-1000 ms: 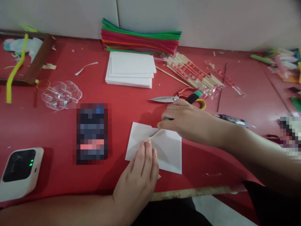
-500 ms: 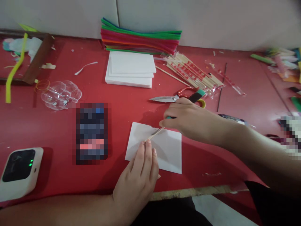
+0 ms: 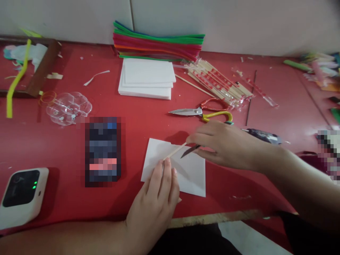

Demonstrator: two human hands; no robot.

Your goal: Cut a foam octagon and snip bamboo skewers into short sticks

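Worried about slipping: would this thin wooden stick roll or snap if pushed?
The wooden stick looks thin and round, so it probably rolls unless pinned, as the left hand pins its end. Being slender, it likely snaps under hard pressure from the knife in the right hand.

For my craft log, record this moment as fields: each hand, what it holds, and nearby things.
Left hand: fingertips press stick onto sheet
Right hand: grips knife, blade just beside stick, over sheet
Surface: red table
Nearby: scissors behind right hand; paper stack and pipe cleaners by the wall
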